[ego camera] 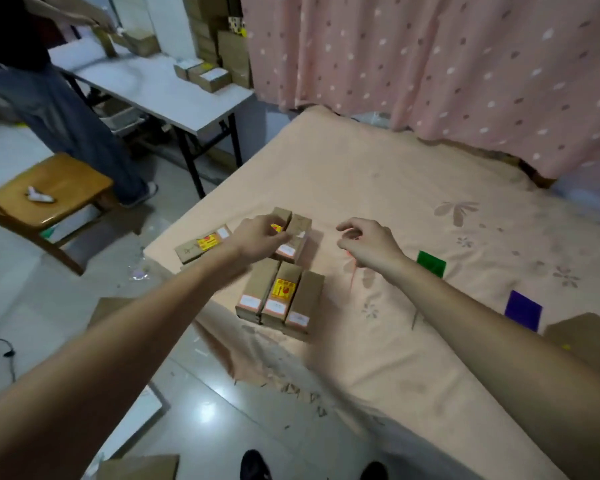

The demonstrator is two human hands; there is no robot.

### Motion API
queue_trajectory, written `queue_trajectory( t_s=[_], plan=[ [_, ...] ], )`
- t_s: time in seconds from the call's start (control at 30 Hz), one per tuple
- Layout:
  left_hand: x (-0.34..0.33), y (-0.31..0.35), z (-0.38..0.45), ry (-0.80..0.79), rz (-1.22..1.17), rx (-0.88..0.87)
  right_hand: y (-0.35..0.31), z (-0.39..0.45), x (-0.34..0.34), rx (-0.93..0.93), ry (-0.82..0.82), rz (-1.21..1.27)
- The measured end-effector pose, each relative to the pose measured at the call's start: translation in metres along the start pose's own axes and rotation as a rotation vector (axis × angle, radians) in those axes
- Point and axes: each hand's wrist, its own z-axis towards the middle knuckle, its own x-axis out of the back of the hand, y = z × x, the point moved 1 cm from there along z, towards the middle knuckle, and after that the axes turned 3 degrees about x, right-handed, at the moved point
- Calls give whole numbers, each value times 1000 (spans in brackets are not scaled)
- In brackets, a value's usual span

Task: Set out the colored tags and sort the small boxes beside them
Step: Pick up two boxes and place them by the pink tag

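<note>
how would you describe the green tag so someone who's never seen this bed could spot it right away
Start at the peach bedsheet and find the right hand above it. Just right of that wrist lies the green tag, a small flat square. The only other tag in clear view is the purple tag, nearer the bed's front edge; the green one lies farther back and closer to the hand.

A bedroom served as a home packing room: a sheeted bed (413, 209) stood before a pink curtain (430, 64), with stacked cartons (219, 36), a folding worktop (160, 91) and a wooden chair (52, 188).
</note>
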Motion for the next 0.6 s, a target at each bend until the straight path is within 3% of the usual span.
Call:
queue_trajectory(
  t_s=[0.3,0.6],
  plan=[
    [60,-87,36,21,-107,100,-71,64,-64,-16,-90,-97],
    [62,-100,119,-67,-15,106,-40,153,-99,-213,-134,-153]
  ],
)
